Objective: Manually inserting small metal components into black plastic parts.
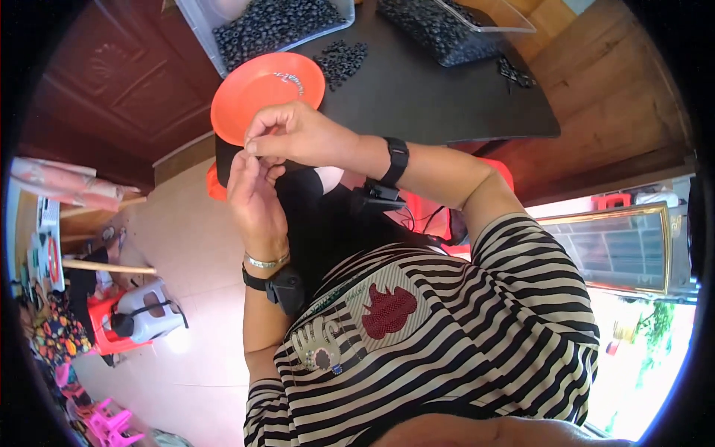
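My left hand and my right hand meet fingertip to fingertip beside the near rim of an orange plate. Both are closed in a pinch. Whatever lies between the fingers is too small and too covered to name. On the plate rests a short curved row of small silvery pieces. Just right of the plate, a loose pile of small black ring-like parts lies on the dark table.
Behind the plate stands a clear plastic bin of similar black parts. Another clear container of black pieces is at the far right, with a few thin dark pieces near it. Left on the floor, a grey jug-like container sits on a red stool.
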{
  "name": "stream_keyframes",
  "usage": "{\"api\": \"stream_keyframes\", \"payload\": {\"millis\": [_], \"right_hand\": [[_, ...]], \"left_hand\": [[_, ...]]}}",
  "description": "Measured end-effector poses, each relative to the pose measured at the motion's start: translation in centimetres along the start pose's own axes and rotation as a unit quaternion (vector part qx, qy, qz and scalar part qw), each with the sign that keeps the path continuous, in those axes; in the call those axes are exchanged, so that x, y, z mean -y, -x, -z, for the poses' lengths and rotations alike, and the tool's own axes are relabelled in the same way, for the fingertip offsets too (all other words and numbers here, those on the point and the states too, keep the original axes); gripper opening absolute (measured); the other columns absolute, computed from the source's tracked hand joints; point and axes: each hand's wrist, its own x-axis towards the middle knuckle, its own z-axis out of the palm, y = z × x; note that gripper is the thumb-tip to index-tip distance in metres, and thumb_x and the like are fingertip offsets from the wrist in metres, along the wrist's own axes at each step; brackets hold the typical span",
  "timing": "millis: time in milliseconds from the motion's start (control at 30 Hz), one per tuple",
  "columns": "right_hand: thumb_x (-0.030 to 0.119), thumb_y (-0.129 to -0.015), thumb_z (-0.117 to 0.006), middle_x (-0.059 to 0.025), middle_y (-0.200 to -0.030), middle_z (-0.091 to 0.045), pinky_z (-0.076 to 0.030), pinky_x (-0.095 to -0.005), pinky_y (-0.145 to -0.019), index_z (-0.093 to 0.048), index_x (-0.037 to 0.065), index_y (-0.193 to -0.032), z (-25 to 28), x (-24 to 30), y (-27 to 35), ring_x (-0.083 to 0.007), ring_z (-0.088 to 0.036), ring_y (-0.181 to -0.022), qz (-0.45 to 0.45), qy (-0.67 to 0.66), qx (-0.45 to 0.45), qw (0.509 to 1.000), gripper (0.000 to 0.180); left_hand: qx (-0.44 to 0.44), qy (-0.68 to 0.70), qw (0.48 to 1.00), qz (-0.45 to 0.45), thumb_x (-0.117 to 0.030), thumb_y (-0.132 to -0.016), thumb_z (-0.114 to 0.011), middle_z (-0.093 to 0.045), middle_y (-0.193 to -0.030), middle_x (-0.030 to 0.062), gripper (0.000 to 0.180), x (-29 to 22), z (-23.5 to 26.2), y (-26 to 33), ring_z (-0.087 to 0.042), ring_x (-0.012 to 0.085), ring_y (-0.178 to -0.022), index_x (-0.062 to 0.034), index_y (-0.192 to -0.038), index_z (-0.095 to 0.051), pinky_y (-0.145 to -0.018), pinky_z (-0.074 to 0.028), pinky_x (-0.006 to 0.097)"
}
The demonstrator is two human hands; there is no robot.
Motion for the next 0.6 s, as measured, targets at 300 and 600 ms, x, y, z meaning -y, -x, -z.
{"api": "stream_keyframes", "payload": {"millis": [300, 600], "right_hand": [[0.007, -0.085, -0.061, -0.0034, -0.084, -0.063, -0.047, -0.0209, -0.062, -0.063, -0.001, -0.088, 0.0, -1.1, 2.1, -0.0069, -0.056, -0.069, -0.023, -0.132, -0.049, 0.99, 0.009], [0.002, -0.085, -0.058, -0.0069, -0.094, -0.062, -0.048, -0.0242, -0.07, -0.063, -0.003, -0.091, 0.3, -0.5, 3.3, -0.0109, -0.057, -0.078, -0.022, -0.115, -0.046, 0.992, 0.009]], "left_hand": [[0.021, -0.029, 0.999, 0.001, -0.018, -0.094, -0.046, -0.058, -0.09, 0.0067, 0.017, 1.0, 0.1, 0.6, -0.055, 0.0144, -0.086, -0.0018, -0.096, -0.052, -0.077, -0.042, 0.026], [0.016, -0.116, 0.993, -0.012, -0.016, -0.094, -0.045, -0.056, -0.088, 0.0049, 0.015, 1.6, 0.1, 0.9, -0.052, 0.012, -0.084, -0.002, -0.093, -0.052, -0.077, -0.038, 0.025]]}}
